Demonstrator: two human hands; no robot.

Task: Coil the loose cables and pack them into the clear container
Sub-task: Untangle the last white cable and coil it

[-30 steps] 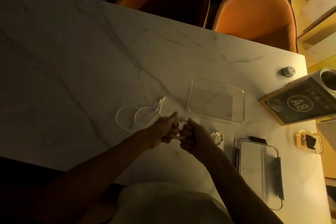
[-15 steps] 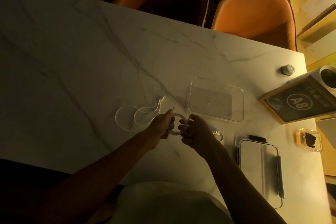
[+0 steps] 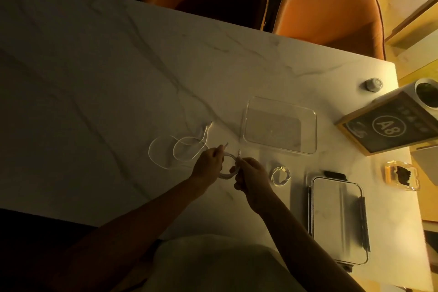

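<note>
A small coil of white cable sits between my two hands just above the marble table. My left hand grips its left side, with one plug end sticking up past the fingers. My right hand pinches the right side, the other plug pointing up. A loose white cable lies in two wide loops to the left. The clear container stands open and holds nothing, beyond my right hand. Another small coiled cable lies to the right of my right hand.
The container's lid with dark clips lies at the right front. A framed "A8" sign, a white cup, a small knob and a glass ashtray sit near the right edge. Orange chairs stand behind the table.
My hands have drawn slightly apart, so the coil now shows as an open ring between them, with both plug ends sticking up. The view has shifted a little.
</note>
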